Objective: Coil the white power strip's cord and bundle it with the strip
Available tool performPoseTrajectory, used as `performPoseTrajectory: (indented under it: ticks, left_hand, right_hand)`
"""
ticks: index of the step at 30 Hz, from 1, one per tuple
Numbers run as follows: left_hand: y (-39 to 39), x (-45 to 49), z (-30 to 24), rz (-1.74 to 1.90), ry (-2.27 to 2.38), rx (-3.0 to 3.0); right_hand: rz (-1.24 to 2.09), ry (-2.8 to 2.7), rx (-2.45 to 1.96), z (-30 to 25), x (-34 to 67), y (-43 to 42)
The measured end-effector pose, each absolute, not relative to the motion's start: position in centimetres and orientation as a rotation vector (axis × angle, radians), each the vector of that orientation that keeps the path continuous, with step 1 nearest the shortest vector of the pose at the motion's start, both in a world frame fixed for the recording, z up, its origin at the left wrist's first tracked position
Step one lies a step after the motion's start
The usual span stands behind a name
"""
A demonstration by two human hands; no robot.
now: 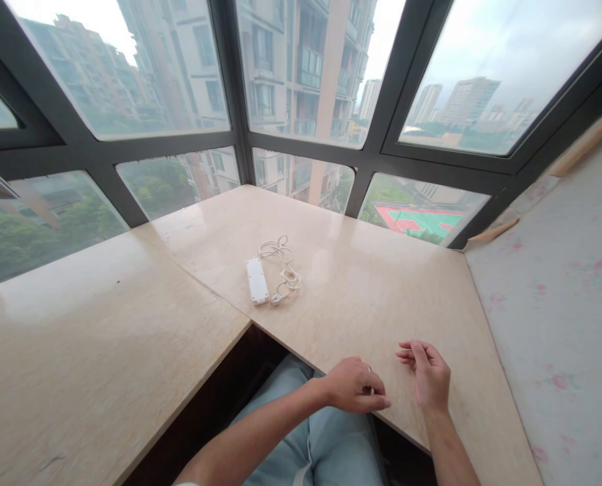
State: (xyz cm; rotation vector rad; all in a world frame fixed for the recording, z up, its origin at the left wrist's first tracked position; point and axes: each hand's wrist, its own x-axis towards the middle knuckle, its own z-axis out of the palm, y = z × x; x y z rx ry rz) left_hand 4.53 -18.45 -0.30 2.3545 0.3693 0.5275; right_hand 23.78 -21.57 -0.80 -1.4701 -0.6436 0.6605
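Observation:
On the beige stone-look sill lies a white power strip [257, 281], its underside with screws apparently facing up. Its white cord [283, 260] is loosely coiled beside it, with the plug [275, 299] near the strip's front end. My left hand [356, 386], a ring on one finger, hovers over or rests at the sill's front edge, fingers loosely bent and thumb apart. To its right, my right hand [426, 372] is held above the sill, half curled with the fingertips pointing left. Nothing shows in either hand, and both are well away from the strip.
The sill [366, 283] has an inner corner edge and a seam running back from it. Dark-framed windows [301, 152] enclose the far side. A flowered wallpaper wall [554, 304] bounds the right. My legs [291, 398] are below the edge.

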Motion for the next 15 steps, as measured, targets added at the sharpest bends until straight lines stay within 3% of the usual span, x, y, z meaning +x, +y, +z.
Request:
performPoseTrajectory:
  ticks: [7, 15]
  left_hand:
    - [-18.5, 4.5, -0.1, 0.474, 0.419, 2.429]
    - [-18.7, 3.5, 0.8, 0.481, 0.503, 1.958]
  right_hand:
    - [0.656, -0.665, -1.491, -0.9, 23.7, -21.6]
    - [0.61, -0.728, -1.55, -1.6, 23.7, -21.8]
